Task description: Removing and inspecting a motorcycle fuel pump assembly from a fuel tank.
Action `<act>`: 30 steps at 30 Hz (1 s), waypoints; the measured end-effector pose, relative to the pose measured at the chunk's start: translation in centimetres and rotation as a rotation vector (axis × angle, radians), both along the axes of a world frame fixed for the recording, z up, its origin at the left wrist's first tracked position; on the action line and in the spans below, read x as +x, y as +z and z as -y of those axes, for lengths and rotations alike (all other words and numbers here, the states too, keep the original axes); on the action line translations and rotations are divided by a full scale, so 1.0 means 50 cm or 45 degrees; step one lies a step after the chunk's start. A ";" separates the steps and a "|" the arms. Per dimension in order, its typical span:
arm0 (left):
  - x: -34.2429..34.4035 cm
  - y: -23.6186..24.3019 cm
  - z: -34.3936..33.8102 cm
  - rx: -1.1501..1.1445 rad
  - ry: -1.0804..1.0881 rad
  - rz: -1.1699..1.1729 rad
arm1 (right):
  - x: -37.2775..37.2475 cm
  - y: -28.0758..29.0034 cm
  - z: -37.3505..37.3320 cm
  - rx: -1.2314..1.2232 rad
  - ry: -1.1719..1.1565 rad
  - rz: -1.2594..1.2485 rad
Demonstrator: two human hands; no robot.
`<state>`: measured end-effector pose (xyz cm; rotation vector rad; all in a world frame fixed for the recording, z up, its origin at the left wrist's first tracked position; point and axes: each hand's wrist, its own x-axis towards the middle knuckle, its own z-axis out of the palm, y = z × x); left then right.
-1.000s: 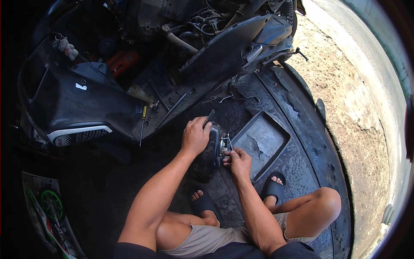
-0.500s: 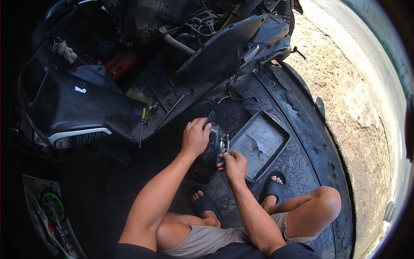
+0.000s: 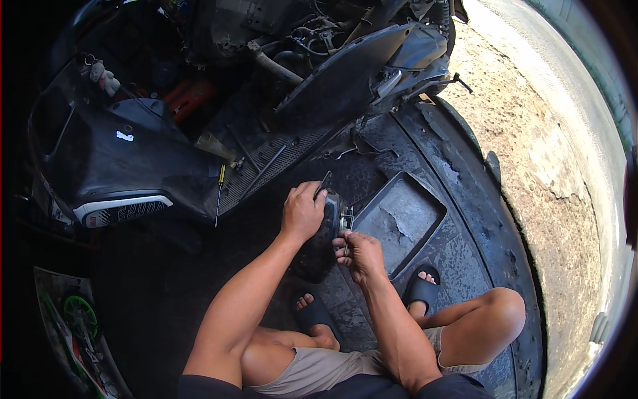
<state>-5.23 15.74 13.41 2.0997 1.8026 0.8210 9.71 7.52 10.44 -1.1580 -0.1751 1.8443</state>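
Note:
A dark, bulky scooter part (image 3: 312, 256) with a rounded dark body stands on the floor between my feet. My left hand (image 3: 304, 211) is closed over its upper edge, fingers curled beside a thin dark plate (image 3: 324, 179) that sticks up. On the part's right side sits a small shiny metal fitting (image 3: 346, 221). Just below that fitting, my right hand (image 3: 363, 254) is closed in a pinch against the part's side. Whatever lies between those fingertips is too small to name.
A grey rectangular tray (image 3: 432, 234) lies right of the part. Ahead stands a partly stripped scooter (image 3: 332, 80), its footboard bearing a yellow-handled screwdriver (image 3: 220, 178) and metal rods (image 3: 269, 161). A bent metal tool (image 3: 345, 153) rests beyond the tray. My sandals (image 3: 422, 289) flank the part.
My right hand has shifted slightly down, its fingers now lower on the metal fitting and showing more of it. My left hand and the part are nearly unmoved.

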 end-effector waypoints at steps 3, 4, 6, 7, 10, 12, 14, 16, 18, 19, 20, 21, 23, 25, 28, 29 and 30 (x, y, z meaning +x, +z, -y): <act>-0.001 0.000 -0.001 -0.002 -0.003 0.012 | 0.006 0.005 -0.008 -0.043 -0.010 -0.102; -0.002 0.000 -0.002 -0.006 -0.004 0.019 | 0.007 0.007 -0.010 -0.060 -0.006 -0.127; -0.002 0.000 -0.001 -0.005 -0.005 0.022 | 0.007 0.007 -0.013 -0.086 0.010 -0.146; -0.002 0.001 -0.002 -0.004 -0.006 0.024 | 0.008 0.007 -0.015 -0.111 0.026 -0.165; -0.001 0.001 -0.002 0.004 0.002 0.016 | 0.008 0.011 -0.020 -0.115 0.050 -0.167; -0.001 0.002 -0.002 0.002 0.002 0.016 | 0.014 0.006 -0.023 -0.097 0.094 -0.127; 0.000 0.003 0.000 0.003 0.004 0.014 | 0.005 0.001 -0.029 -0.076 0.140 -0.089; 0.004 -0.003 0.008 -0.011 -0.025 -0.018 | -0.015 0.003 -0.043 -0.065 0.152 0.269; 0.008 -0.008 0.016 -0.002 -0.036 -0.036 | -0.016 -0.048 -0.064 -0.087 0.215 0.447; 0.018 -0.010 0.016 0.013 -0.063 -0.039 | -0.014 -0.082 -0.078 -0.111 0.265 0.632; 0.030 -0.012 0.012 0.030 -0.095 -0.036 | -0.014 -0.116 -0.092 -0.109 0.255 0.644; 0.033 -0.010 0.013 -0.003 -0.065 -0.030 | -0.026 -0.122 -0.097 -0.065 0.174 0.835; 0.049 -0.007 0.003 0.019 -0.032 -0.009 | -0.021 -0.134 -0.100 -0.020 0.092 1.035; 0.011 -0.010 0.009 0.026 0.041 -0.021 | -0.048 -0.028 -0.103 -0.078 0.377 1.262; 0.016 -0.004 0.000 -0.011 0.081 0.013 | -0.041 0.002 -0.114 -0.084 0.492 1.431; 0.016 -0.003 -0.004 -0.020 0.086 0.014 | -0.042 0.008 -0.121 -0.082 0.500 1.443; 0.016 -0.004 -0.003 -0.031 0.092 0.016 | -0.042 0.013 -0.124 -0.096 0.515 1.500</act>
